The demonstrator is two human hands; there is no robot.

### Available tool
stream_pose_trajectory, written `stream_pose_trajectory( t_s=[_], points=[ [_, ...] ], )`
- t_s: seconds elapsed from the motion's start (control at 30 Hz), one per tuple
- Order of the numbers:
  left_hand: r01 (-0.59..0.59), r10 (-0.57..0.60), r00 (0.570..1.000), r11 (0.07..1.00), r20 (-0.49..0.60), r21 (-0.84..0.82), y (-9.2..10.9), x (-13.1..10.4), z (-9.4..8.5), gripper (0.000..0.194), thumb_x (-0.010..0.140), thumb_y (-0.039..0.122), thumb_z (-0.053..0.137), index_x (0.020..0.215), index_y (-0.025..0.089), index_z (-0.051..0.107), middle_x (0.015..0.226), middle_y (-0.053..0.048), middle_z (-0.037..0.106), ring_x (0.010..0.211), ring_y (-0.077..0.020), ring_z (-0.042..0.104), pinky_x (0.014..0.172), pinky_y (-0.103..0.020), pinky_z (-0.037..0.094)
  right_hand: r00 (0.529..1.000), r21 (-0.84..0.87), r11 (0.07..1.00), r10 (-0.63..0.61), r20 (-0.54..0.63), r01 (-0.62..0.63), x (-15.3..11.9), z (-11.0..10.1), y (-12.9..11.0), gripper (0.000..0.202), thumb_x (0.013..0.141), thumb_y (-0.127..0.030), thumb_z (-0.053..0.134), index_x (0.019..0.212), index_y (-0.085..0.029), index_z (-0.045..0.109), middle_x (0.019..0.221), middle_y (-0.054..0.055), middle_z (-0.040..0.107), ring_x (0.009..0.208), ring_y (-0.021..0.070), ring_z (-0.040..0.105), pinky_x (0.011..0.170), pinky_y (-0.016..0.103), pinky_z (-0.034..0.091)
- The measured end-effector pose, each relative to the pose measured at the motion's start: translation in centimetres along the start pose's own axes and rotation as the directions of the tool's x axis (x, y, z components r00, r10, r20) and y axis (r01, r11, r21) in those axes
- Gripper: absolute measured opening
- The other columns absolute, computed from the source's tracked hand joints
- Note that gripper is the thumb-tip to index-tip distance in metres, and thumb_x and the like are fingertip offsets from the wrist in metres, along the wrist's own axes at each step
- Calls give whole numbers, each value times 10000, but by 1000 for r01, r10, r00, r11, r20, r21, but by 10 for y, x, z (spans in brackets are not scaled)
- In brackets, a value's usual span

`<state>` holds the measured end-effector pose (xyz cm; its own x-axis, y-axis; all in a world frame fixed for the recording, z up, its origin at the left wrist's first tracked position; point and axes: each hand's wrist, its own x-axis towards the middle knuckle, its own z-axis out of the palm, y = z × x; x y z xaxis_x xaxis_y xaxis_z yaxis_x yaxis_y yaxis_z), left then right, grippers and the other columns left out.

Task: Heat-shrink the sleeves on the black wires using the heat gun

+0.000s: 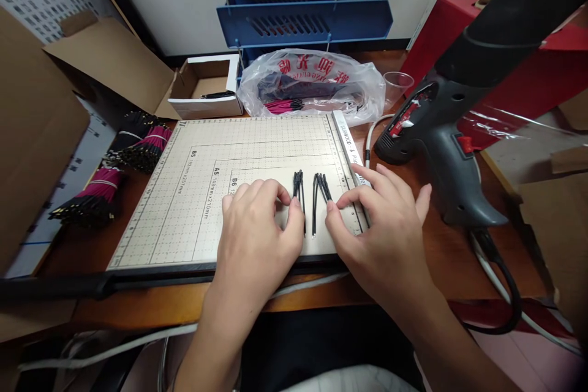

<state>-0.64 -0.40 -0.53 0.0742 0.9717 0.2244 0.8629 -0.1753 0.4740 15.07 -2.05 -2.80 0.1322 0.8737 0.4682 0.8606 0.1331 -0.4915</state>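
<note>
Two small groups of short, thin black wires lie side by side on a cream paper cutter [257,135] with printed grid lines. At the left group of black wires [298,182], my left hand [260,226] has thumb and index finger closed in a pinch, partly covering the pieces. The thumb and index finger of my right hand [383,226] pinch the lower end of the right group of black wires [320,187]; its other fingers are spread. One wire in the right group points straight down, with a shiny tip.
Bundles of magenta and black wires [103,187] lie left of the cutter. Behind it stand a white box [206,107], a plastic bag [312,82] and a blue rack [303,21]. A grey heat gun [441,135] with its cable is at right. The cutter's black handle [59,288] extends left.
</note>
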Motion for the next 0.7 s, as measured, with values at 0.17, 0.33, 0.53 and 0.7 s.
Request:
stream_pose_trajectory(
  t_s=[0.17,0.33,0.53,0.7],
  points=[
    [32,-30,998,999,-50,36,1,1,2,123,906,240,558,785,227,546,780,-22,610,826,-237,575,797,-411,385,1000,-24,1000,0,3,0,0,1,1,139,812,-325,663,747,-221,598,1292,97,687,1354,412,512,1113,849,97],
    [-4,4,1000,1000,16,22,0,1,1,119,932,275,561,832,225,600,808,-22,640,836,-239,578,797,-415,358,998,53,998,-32,62,29,2,-2,-1,114,831,-324,681,769,-238,638,1325,63,674,1377,381,504,1150,811,74],
    [-54,56,997,998,52,-32,-1,0,-1,92,926,306,628,865,243,656,770,8,645,794,-217,563,771,-394,330,1000,37,999,-9,4,9,0,-3,0,181,822,-351,711,782,-226,586,1284,86,680,1375,384,498,1141,815,71],
    [-66,69,996,996,60,-60,1,0,-3,153,921,378,672,846,246,666,751,21,640,783,-210,562,766,-388,321,999,-4,999,-47,23,47,-1,-1,0,118,840,-322,678,791,-230,622,1287,95,660,1385,382,483,1169,787,31]
  ],
)
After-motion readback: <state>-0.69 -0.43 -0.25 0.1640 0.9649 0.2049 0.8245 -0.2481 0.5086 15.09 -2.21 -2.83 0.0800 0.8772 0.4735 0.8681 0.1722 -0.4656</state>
